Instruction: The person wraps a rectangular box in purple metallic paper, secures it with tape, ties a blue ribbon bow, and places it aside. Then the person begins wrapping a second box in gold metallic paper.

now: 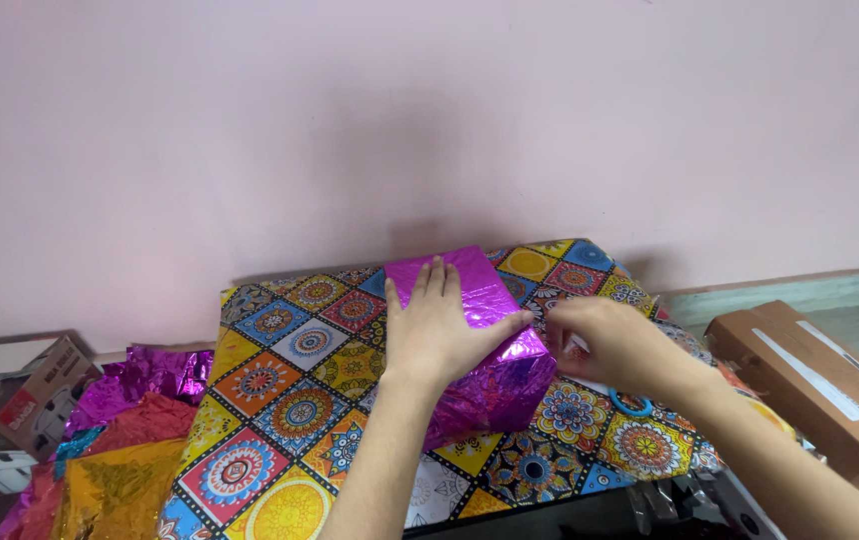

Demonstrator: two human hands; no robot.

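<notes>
A box wrapped in shiny magenta foil paper (495, 385) lies on a table covered with a colourful patterned cloth (280, 400). My left hand (440, 325) presses flat on top of the box, fingers spread toward the wall. My right hand (605, 340) is at the box's right end, fingers curled by the foil fold; something small and white shows under it, too hidden to name. A blue ring, perhaps a scissor handle or tape roll (633, 404), lies under my right wrist.
Crumpled foil sheets in magenta (150, 375), red and gold (115, 485) pile up left of the table. A printed carton (10, 410) stands at far left. A brown cardboard box (830, 385) sits at right. A pink wall rises behind.
</notes>
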